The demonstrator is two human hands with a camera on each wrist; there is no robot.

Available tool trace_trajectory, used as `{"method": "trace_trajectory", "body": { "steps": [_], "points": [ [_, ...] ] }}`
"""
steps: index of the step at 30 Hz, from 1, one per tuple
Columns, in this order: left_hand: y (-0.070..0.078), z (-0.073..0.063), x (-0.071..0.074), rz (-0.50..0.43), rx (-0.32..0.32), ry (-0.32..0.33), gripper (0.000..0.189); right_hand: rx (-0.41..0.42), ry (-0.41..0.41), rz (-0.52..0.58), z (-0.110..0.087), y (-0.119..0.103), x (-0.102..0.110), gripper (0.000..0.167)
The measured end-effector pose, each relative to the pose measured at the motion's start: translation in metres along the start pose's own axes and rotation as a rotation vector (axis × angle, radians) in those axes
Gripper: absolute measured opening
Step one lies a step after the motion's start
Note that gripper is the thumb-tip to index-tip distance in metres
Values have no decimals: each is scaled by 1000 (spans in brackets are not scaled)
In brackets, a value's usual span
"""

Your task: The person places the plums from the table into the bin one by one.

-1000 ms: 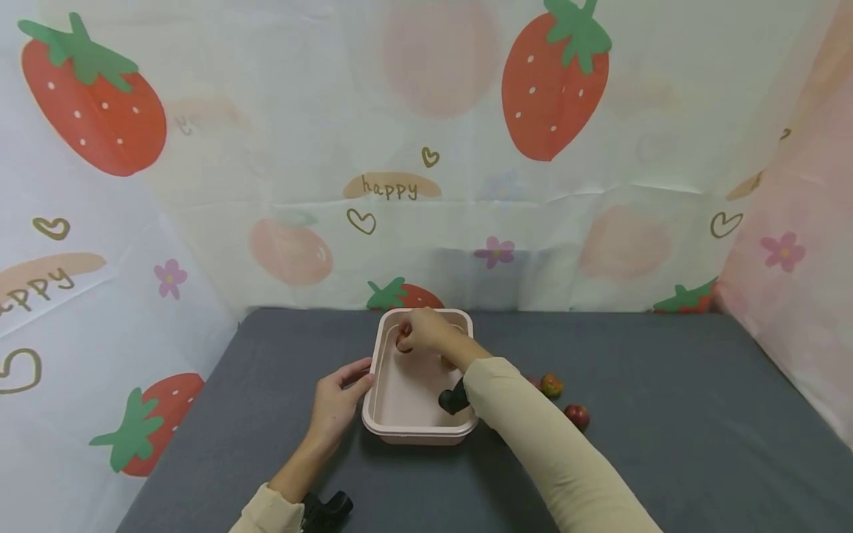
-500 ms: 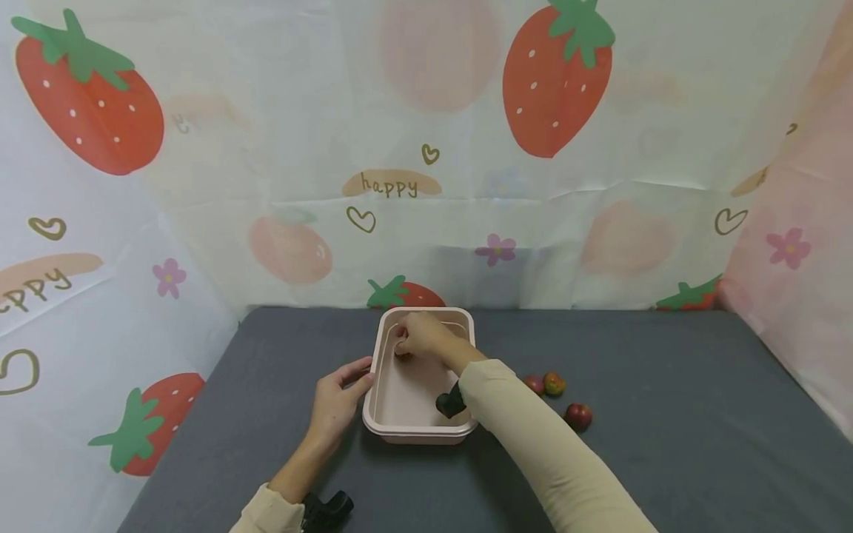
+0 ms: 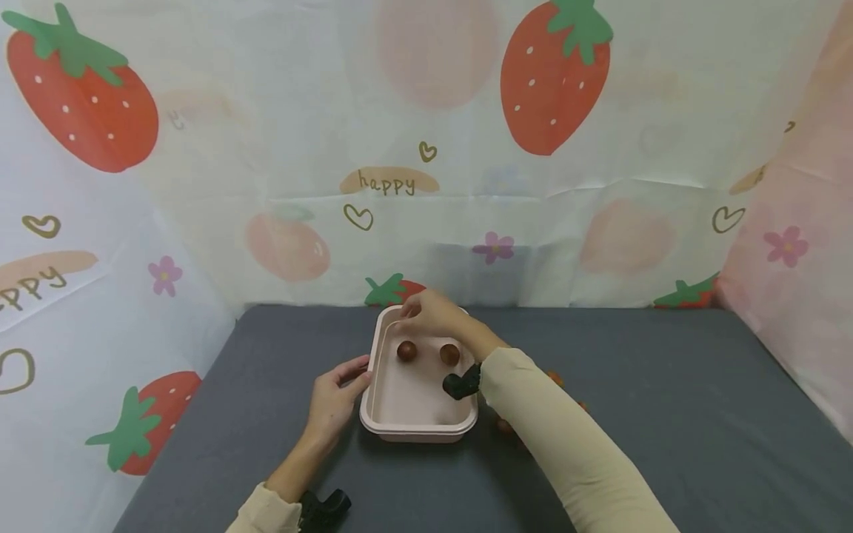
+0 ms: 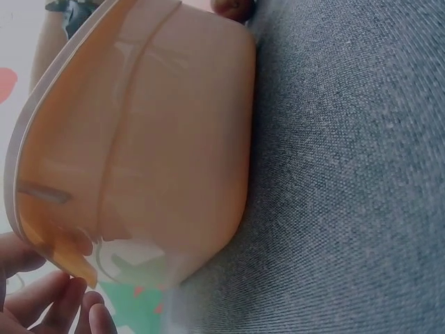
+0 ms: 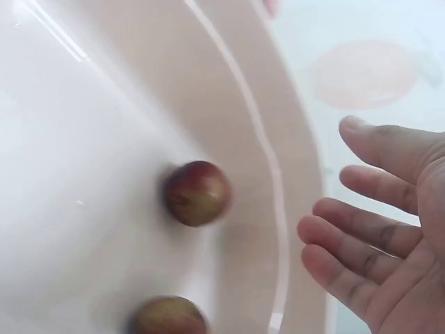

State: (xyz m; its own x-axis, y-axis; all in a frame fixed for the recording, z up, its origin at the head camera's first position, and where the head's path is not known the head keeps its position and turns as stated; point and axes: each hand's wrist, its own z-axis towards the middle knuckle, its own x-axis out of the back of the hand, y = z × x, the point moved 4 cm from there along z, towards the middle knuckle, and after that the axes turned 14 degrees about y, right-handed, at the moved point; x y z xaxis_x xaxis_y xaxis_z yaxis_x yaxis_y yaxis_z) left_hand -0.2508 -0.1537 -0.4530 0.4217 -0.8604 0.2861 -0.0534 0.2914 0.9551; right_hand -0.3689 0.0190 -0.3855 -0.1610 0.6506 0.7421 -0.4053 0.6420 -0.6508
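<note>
A pale pink plastic box (image 3: 418, 429) stands in the head view, with two red-brown plums apart on its floor, a left plum (image 3: 406, 352) and a right plum (image 3: 449, 355). Above its far end hovers my right hand (image 3: 436, 314), with loose fingers and nothing held. The right wrist view gives that hand (image 5: 389, 236) beside the rim, near a plum (image 5: 198, 195) at the foot of the wall. My left hand (image 3: 333, 403) touches the box's left side with extended fingers. In the left wrist view its fingertips (image 4: 66, 292) lie by the rim.
More plums lie on the grey cloth (image 3: 300, 329) right of the box, among them one plum (image 3: 555, 379) partly hidden by my right sleeve (image 3: 566, 429). A strawberry-printed curtain (image 3: 560, 222) rises behind the table.
My right hand has let go of the left plum inside the box and lifted toward the far rim. That plum stays on the floor. My left hand keeps its place.
</note>
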Motion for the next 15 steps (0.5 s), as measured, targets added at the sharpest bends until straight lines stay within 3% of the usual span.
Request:
{"method": "trace_trajectory", "body": {
  "steps": [6, 15],
  "points": [
    [0, 1, 0, -3, 7, -1, 37, 46, 16, 11, -13, -8, 36, 36],
    [-2, 3, 0, 12, 3, -8, 37, 101, 147, 1, -54, 4, 79, 32]
  ]
}}
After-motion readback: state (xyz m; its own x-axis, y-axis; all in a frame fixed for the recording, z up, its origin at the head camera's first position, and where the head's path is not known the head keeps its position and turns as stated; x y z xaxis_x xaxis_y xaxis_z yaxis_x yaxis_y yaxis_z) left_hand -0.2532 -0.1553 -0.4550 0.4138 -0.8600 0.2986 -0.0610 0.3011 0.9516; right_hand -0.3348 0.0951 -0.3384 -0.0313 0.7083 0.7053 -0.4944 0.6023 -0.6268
